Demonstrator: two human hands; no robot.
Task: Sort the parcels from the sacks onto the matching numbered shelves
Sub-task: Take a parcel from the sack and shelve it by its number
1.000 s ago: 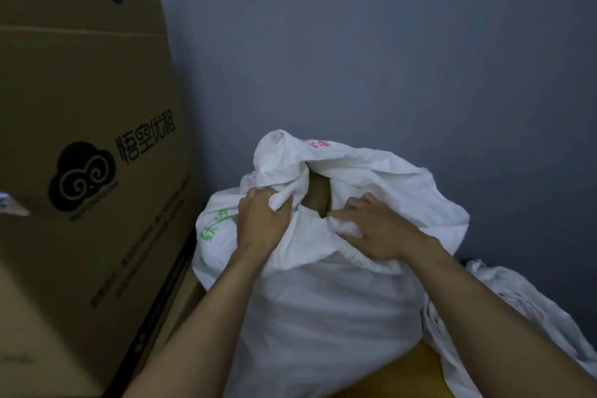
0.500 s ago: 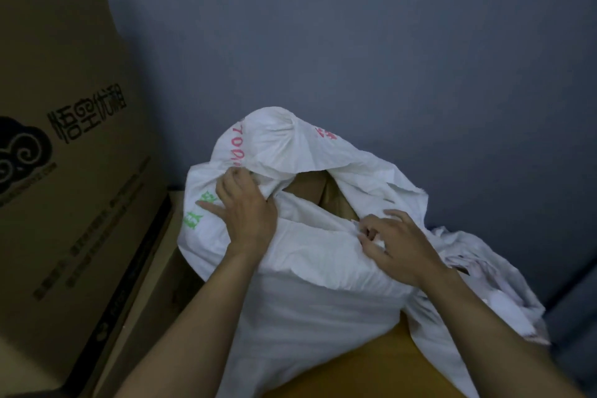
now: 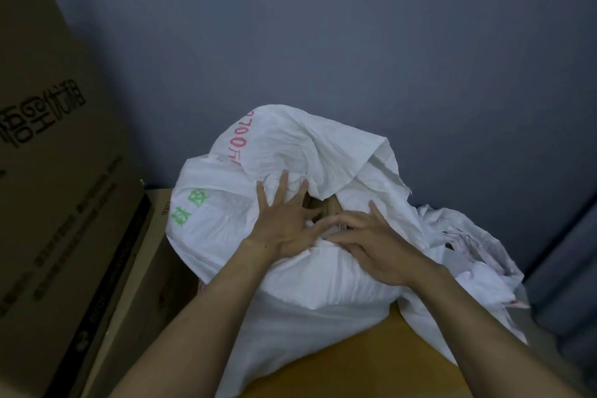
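Head view. White woven sack (image 3: 290,271), crinkled and bulging, stands between a tall cardboard box (image 3: 58,178) and a limp second sack (image 3: 471,245). It carries pink "700" print and green characters; the box has black characters. A brown parcel (image 3: 327,203) shows in the mouth. Left hand (image 3: 284,223) is splayed flat and right hand (image 3: 378,249) is loose-fingered, both on the rim.

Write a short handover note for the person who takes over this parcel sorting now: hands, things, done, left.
Left hand: fingers spread, pressing the white woven sack beside its mouth.
Right hand: fingers relaxed, resting on the near rim.
Neither holds a parcel. A brown parcel shows inside the opening. A second, crumpled sack lies at the right.
Done: mouth partly open.
Left: take parcels out, read numbers, shelve; no shelves in view.
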